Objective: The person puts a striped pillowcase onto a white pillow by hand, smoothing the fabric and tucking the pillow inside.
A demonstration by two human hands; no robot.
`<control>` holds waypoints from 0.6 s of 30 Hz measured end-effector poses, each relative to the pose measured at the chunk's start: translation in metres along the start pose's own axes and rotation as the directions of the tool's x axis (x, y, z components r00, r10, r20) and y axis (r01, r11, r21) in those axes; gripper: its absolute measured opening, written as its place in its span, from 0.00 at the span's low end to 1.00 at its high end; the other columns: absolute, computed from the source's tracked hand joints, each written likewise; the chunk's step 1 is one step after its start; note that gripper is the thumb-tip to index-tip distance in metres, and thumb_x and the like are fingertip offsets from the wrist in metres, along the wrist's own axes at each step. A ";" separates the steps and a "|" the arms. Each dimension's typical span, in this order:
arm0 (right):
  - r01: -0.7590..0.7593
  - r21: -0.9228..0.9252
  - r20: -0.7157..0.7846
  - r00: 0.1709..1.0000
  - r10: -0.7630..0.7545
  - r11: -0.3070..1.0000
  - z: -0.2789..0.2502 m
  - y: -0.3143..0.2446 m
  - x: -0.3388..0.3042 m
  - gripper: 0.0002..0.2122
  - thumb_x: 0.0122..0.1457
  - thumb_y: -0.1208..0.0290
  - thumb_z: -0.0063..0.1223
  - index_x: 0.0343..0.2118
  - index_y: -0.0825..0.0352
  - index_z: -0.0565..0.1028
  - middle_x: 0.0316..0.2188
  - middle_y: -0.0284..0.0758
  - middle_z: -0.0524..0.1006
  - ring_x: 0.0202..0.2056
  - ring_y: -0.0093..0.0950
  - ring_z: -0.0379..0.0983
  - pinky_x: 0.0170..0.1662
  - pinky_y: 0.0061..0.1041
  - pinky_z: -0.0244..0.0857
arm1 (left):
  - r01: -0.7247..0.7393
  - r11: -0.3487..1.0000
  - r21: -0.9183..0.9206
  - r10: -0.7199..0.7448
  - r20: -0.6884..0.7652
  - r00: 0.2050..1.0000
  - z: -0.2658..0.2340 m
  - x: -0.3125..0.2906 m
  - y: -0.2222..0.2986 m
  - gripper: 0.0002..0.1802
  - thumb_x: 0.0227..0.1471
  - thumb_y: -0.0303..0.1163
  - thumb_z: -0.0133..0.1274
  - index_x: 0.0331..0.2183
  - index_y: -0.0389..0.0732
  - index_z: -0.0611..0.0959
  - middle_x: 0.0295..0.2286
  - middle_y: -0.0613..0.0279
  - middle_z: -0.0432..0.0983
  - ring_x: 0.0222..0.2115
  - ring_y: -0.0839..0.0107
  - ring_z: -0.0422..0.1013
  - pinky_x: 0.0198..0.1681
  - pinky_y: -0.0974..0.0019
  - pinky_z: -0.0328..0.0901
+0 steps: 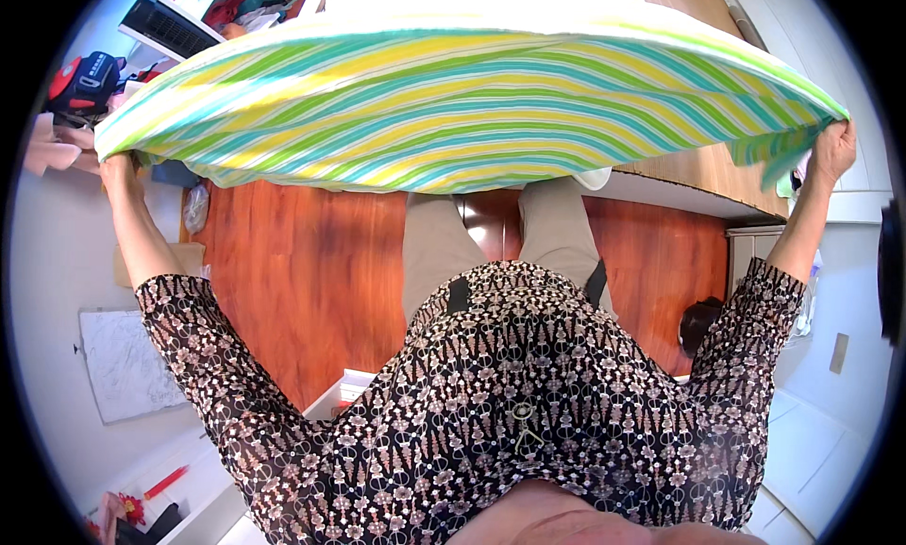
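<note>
A wide cloth sheet point(453, 106) with green, yellow, teal and white stripes is stretched across in front of me. Its left corner is gripped by my left hand point(121, 170), whose fingers are mostly hidden behind the fabric. At the far right, my right hand point(834, 149) pinches the other corner, and a short flap of cloth hangs down beside it. Both arms are spread wide and raised. Between the hands the lower edge sags in a shallow curve, and the upper part is washed out by bright light.
Below lies a reddish wooden floor point(302, 281). A wooden surface point(698, 172) with a pale edge stands behind the cloth on the right. A red and dark blue bag point(87, 83) sits at the far left, near a white appliance with a black grille point(170, 24). A dark round object point(700, 324) rests on the floor at right.
</note>
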State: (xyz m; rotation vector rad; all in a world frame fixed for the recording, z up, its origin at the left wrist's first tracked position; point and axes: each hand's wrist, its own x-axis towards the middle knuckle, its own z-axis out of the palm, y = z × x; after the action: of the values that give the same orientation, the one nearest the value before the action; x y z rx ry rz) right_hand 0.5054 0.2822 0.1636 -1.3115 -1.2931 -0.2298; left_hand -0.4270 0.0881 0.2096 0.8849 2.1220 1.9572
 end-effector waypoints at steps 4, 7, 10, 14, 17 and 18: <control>-0.094 0.273 0.052 0.995 0.083 0.957 -0.034 -0.005 0.025 0.10 0.61 0.69 0.43 0.37 0.68 0.75 0.30 0.31 0.75 0.29 0.22 0.70 0.32 0.21 0.66 | 0.097 0.943 -0.319 -0.088 0.044 0.995 0.000 0.013 0.007 0.27 0.53 0.47 0.50 0.48 0.38 0.74 0.41 0.57 0.73 0.41 0.63 0.69 0.45 0.62 0.64; -0.392 0.606 0.340 0.914 0.221 0.692 -0.057 -0.018 0.008 0.15 0.60 0.63 0.48 0.45 0.67 0.72 0.38 0.35 0.75 0.36 0.30 0.73 0.40 0.31 0.70 | 0.148 0.874 -0.462 -0.103 0.121 0.987 0.006 0.011 0.006 0.24 0.56 0.44 0.47 0.48 0.38 0.74 0.45 0.55 0.72 0.44 0.60 0.69 0.48 0.59 0.65; -0.548 0.572 0.566 0.802 0.189 0.611 -0.033 -0.118 -0.079 0.22 0.59 0.57 0.50 0.50 0.68 0.68 0.44 0.37 0.72 0.43 0.29 0.71 0.45 0.30 0.67 | 0.270 0.729 -0.629 0.015 0.408 0.913 -0.003 -0.012 -0.001 0.21 0.58 0.41 0.43 0.48 0.37 0.73 0.47 0.53 0.71 0.46 0.58 0.69 0.50 0.55 0.65; -0.623 0.383 0.870 0.492 -0.039 0.682 -0.002 -0.230 -0.172 0.18 0.60 0.61 0.45 0.47 0.69 0.69 0.40 0.38 0.73 0.41 0.28 0.70 0.44 0.27 0.65 | 0.523 0.632 -0.572 0.202 0.773 0.601 0.037 -0.116 0.022 0.25 0.59 0.41 0.41 0.51 0.33 0.69 0.46 0.50 0.71 0.44 0.60 0.70 0.49 0.56 0.67; -0.620 0.402 0.897 0.119 -0.425 0.674 0.019 -0.292 -0.210 0.13 0.62 0.67 0.40 0.43 0.69 0.71 0.36 0.39 0.75 0.36 0.28 0.71 0.40 0.28 0.65 | 0.490 0.781 -0.388 0.222 0.905 0.362 0.082 -0.199 0.053 0.31 0.58 0.45 0.42 0.55 0.32 0.64 0.45 0.52 0.72 0.40 0.68 0.71 0.45 0.64 0.68; -0.656 0.444 0.857 0.112 -0.503 0.610 0.028 -0.310 -0.223 0.12 0.62 0.69 0.38 0.42 0.69 0.72 0.34 0.40 0.76 0.35 0.28 0.71 0.39 0.28 0.65 | 0.575 0.753 -0.321 0.199 0.943 0.266 0.103 -0.229 0.057 0.33 0.58 0.46 0.43 0.56 0.32 0.63 0.44 0.53 0.72 0.38 0.71 0.71 0.43 0.68 0.68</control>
State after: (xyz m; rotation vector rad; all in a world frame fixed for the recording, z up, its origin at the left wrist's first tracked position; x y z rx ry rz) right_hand 0.1775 0.0844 0.1587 -0.4937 -2.0251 1.6289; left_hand -0.1723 0.0648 0.1802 1.1054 0.6825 1.1807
